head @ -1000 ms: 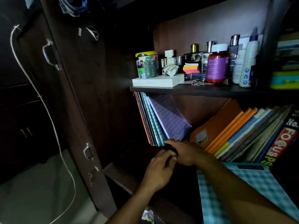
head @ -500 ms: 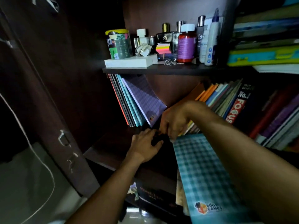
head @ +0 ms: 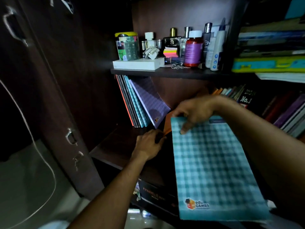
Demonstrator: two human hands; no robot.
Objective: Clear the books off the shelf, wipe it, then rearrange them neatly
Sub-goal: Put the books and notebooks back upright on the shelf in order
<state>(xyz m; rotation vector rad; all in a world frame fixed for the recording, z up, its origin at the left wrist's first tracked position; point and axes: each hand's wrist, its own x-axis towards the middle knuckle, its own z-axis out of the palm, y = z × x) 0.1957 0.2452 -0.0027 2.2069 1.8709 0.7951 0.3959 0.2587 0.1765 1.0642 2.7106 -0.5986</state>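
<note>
From my remote station I observe the right hand (head: pixel 194 113) pinching the top edge of a thin, flat teal-checked paper notebook (head: pixel 214 169), thumb on the cover and fingers curled behind it; the notebook hangs in front of the dark wooden lower shelf (head: pixel 115 146), clear of it. The left hand (head: pixel 148 144) rests on the shelf board, its fingers curled at the lower corner of a slim orange softcover book (head: pixel 167 125); whether they actually grip it I cannot tell, as shadow covers the fingertips. A leaning row of thin glossy notebooks in red, grey, teal and purple check (head: pixel 142 104) stands against the left wall. Bare board lies open between that row and the left hand. More upright books (head: pixel 247 98) fill the right side.
</note>
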